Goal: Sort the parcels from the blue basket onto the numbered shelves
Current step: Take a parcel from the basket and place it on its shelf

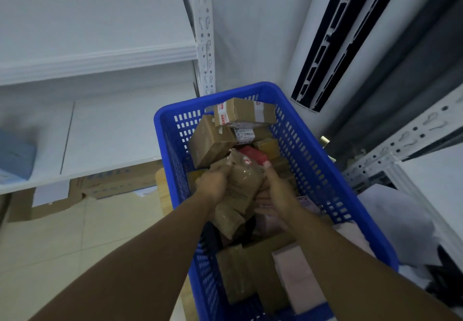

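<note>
Gripping one brown parcel [242, 188], left hand [212, 186] and right hand [276, 187] cover its edges; blurred.

Parcel [240, 188] in the grip, brown paper under glossy tape; cardboard box [210, 140] beyond, matt; blue basket [308, 150] around, smooth perforated plastic; shelf [100, 57] leftward, matt white metal.

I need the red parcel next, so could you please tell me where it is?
In the head view, the red parcel lies midway along the blue basket, just beyond the brown parcel that the left hand and right hand hold.
</note>
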